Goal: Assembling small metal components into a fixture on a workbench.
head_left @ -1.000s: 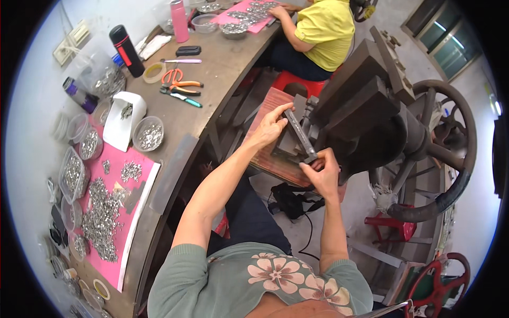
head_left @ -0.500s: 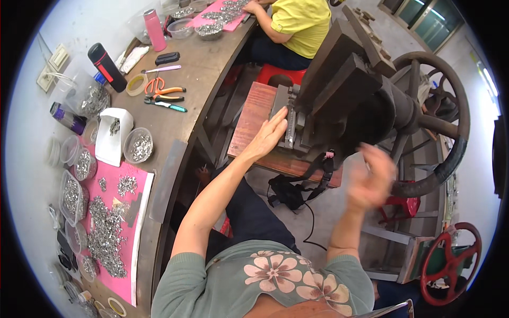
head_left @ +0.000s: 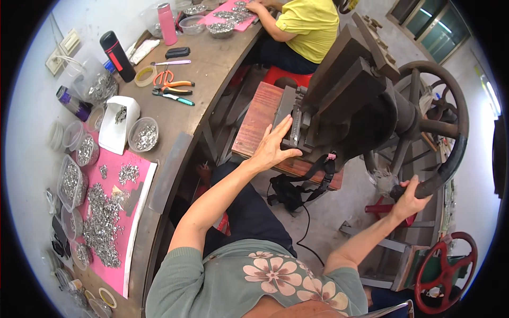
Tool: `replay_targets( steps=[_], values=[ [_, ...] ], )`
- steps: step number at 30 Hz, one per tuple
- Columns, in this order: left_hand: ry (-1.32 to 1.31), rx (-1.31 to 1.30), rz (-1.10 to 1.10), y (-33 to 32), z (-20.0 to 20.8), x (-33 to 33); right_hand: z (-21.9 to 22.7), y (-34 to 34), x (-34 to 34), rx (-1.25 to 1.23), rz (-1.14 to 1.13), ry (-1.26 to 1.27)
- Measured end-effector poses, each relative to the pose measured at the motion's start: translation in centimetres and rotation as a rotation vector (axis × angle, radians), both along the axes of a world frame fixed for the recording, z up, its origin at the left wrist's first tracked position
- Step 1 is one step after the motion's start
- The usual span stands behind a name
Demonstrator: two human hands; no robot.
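Item 1: metal bar [head_left: 296, 127], long and narrow, lying in the bed of the dark hand press [head_left: 366, 114], over a reddish wooden board [head_left: 257, 119]. A second earlier it had been held by both hands, one at each end; now it lay down in the bed, beside the blocky fittings.

Item 2: left hand [head_left: 273, 152], laid at the bar's near side, fingers extended, thumb spread away from them. It was not closed around anything; the fingertips appeared to touch the bar, though how firmly could not be told.

Item 3: right hand [head_left: 412, 201], newly arrived at the large dark handwheel [head_left: 460, 148], its fingers wrapped on the lower rim. Half a second earlier it had been in mid-air, blurred.

Significance: the change suggested that placing the bar was over, with the left hand steadying it and the right hand ready at the wheel. No turn of the wheel could be confirmed.

Surroundings: black pouch with straps [head_left: 289, 193], hanging by the board's front edge; on the bench, orange-handled pliers [head_left: 179, 84] and teal-handled cutters [head_left: 176, 96], side by side; pink sheet [head_left: 137, 172], bearing a heap of small silvery pieces [head_left: 103, 225]; co-worker in a yellow shirt [head_left: 313, 26], seated beyond.
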State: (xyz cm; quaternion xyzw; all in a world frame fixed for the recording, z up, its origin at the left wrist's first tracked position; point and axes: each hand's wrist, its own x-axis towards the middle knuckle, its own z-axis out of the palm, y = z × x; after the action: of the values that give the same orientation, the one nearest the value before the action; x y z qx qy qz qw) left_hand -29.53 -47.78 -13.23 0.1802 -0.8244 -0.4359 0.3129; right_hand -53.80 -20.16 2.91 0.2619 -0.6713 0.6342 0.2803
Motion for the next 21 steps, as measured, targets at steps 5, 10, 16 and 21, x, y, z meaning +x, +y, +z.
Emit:
replay_targets(
  steps=[5, 10, 16, 21],
  values=[
    [-0.065, -0.095, 0.039, -0.9, -0.1, 0.5, 8.0, 0.2, -1.7, 0.295, 0.089, -0.039],
    [-0.140, -0.156, 0.025, -1.4, 1.0, -1.1, 15.3, -0.1, -6.7, 0.458, 0.282, -0.094],
    [-0.111, -0.197, 0.044, -2.3, 0.7, -2.9, 19.8, -2.7, -9.3, 0.587, 0.349, -0.162],
    [-0.107, -0.186, 0.037, -2.7, 0.7, -3.2, 20.3, -3.3, -9.0, 0.643, 0.344, -0.179]
  ],
)
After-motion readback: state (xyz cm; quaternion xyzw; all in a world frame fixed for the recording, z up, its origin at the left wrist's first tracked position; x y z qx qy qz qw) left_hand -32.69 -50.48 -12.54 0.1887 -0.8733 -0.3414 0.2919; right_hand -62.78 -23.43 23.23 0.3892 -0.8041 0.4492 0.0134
